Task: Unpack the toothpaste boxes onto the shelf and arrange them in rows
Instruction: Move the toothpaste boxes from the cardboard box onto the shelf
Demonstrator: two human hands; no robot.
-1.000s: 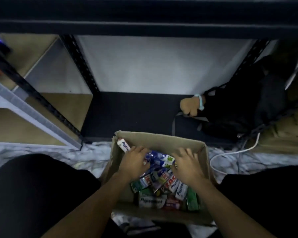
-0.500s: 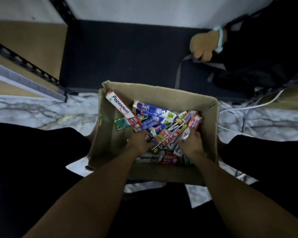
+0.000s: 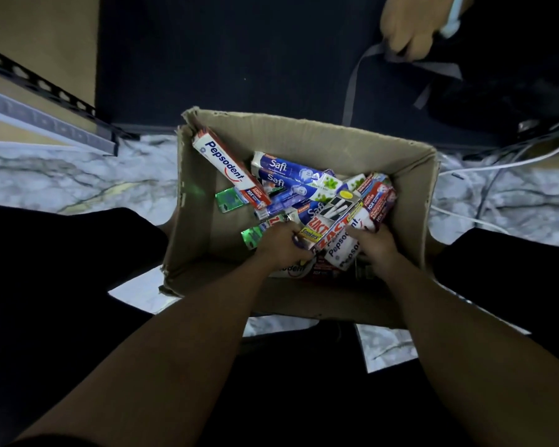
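Right, both hands are down in the cardboard box [image 3: 307, 137], which sits on the marble-patterned floor [image 3: 62, 179] between the person's knees. The left hand [image 3: 279, 243] is curled into the jumble of toothpaste boxes [image 3: 323, 208], fingers bent under and closed around a bundle at its near-left edge; exactly which packs it grips is hard to tell, because the knuckles cover them. The right hand [image 3: 376, 241] is clamped on the other side of that bundle, thumb pressing on a white Pepsodent pack [image 3: 342, 250], the remaining fingers tucked beneath and out of sight. Between the two hands lie the red Zact packs [image 3: 328, 232], pinched at their near ends, their far ends fanning up toward the box's right wall. Beyond the fingertips, untouched, a long Pepsodent carton [image 3: 228, 169] leans against the far-left corner, and the blue Safi packs [image 3: 284, 172] lie across the middle. A green pack [image 3: 228, 201] rests on the box bottom just left of the pile. The dark shelf board [image 3: 226, 59] lies just past the box, with nothing from the pile on it. At top right, another hand [image 3: 407, 27] holds a grey strap [image 3: 352, 88].
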